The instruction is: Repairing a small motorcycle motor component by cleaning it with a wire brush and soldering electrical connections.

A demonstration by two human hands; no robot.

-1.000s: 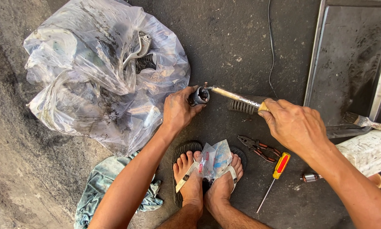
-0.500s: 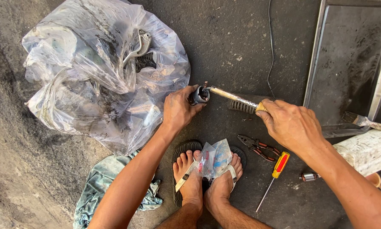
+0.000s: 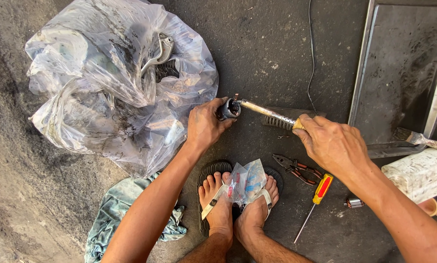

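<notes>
— Anything different from a second ago?
— Barely. The right hand (image 3: 333,146) has crept a little along the brush (image 3: 267,113) toward the small dark part (image 3: 229,108), so slightly less of the shaft shows between the two hands.
— And the left hand (image 3: 205,125)?
— It has eased a touch nearer the plastic bag (image 3: 116,83).

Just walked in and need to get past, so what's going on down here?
A person squats on the dark floor. Their left hand grips a small dark cylindrical part; their right hand pushes a long brush into its open end. Pliers, a red and yellow screwdriver and a grimy plastic bag lie around them.
</notes>
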